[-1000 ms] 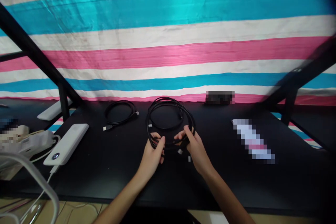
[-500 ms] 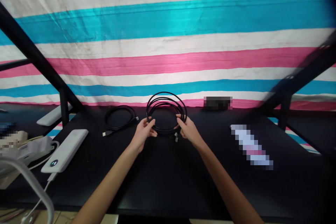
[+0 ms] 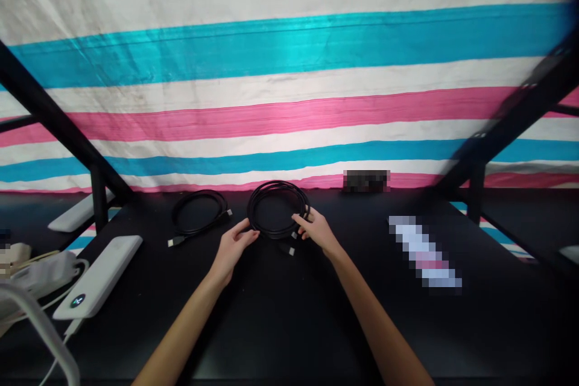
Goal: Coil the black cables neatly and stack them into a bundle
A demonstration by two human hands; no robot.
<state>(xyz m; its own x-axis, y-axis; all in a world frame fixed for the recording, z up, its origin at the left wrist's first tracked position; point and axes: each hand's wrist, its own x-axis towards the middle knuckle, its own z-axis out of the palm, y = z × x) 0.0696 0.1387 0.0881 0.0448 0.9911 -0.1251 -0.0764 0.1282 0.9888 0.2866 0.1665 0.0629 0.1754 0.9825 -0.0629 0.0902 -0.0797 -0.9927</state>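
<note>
A black USB cable point(image 3: 249, 208), wound into a round coil of several loops, lies on the black table in front of me. Its metal plug ends point(image 3: 292, 251) stick out toward me at the coil's lower right. My left hand point(image 3: 231, 248) is at the coil's left edge, thumb and fingers apart, not closed round it. At the right edge, my right hand point(image 3: 316, 232) has thumb and fingers round the loops. Left of these hands lies a second coiled black USB cable point(image 3: 190, 231), its two plugs showing.
On the left are a white power bank point(image 3: 102, 274) with a lit display and a plugged-in cord, another white slab point(image 3: 75, 214) and a white power strip point(image 3: 49, 268). Blurred items, one dark point(image 3: 366, 181) and one pale point(image 3: 425, 251), lie rightward. Black frame bars point(image 3: 58, 117) flank the table.
The coil has come down from a raised, tilted position to lie flatter on the table. My left hand has loosened from it, while my right hand stays at its edge. The view has shifted slightly.
</note>
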